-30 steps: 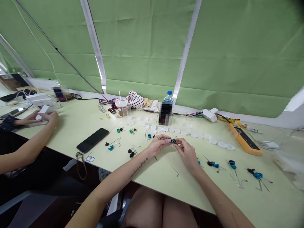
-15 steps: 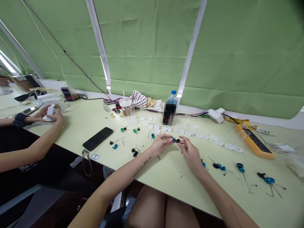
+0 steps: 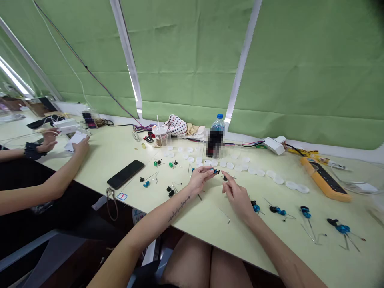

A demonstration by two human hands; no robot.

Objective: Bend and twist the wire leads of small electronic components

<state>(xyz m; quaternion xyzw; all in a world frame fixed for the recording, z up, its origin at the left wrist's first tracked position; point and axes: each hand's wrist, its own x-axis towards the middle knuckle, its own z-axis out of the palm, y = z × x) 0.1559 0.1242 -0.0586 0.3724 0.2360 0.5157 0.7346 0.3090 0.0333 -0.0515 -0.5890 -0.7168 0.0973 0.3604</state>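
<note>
Over the middle of the table, my left hand (image 3: 200, 179) pinches a small blue and black part (image 3: 215, 171), which sticks out past the fingertips to the right. My right hand (image 3: 235, 194) is a little apart from it, its fingers bent and spread, close to a small black piece (image 3: 225, 178). Whether it touches that piece cannot be made out. Below the hands lies a thin bent metal rod (image 3: 224, 216). More blue and black parts with rods (image 3: 277, 211) lie to the right, and green ones (image 3: 171, 165) to the left.
White round caps (image 3: 230, 165) form rows behind the hands. A black phone (image 3: 126, 174) lies left, an orange power strip (image 3: 325, 179) right. A bottle (image 3: 219, 122) and a cup (image 3: 161, 135) stand at the back. Another person's hands (image 3: 81, 147) hold a white item at far left.
My right hand has come away from the blue and black part, which stays in my left hand. The other person's hands have moved apart, one with the white item.
</note>
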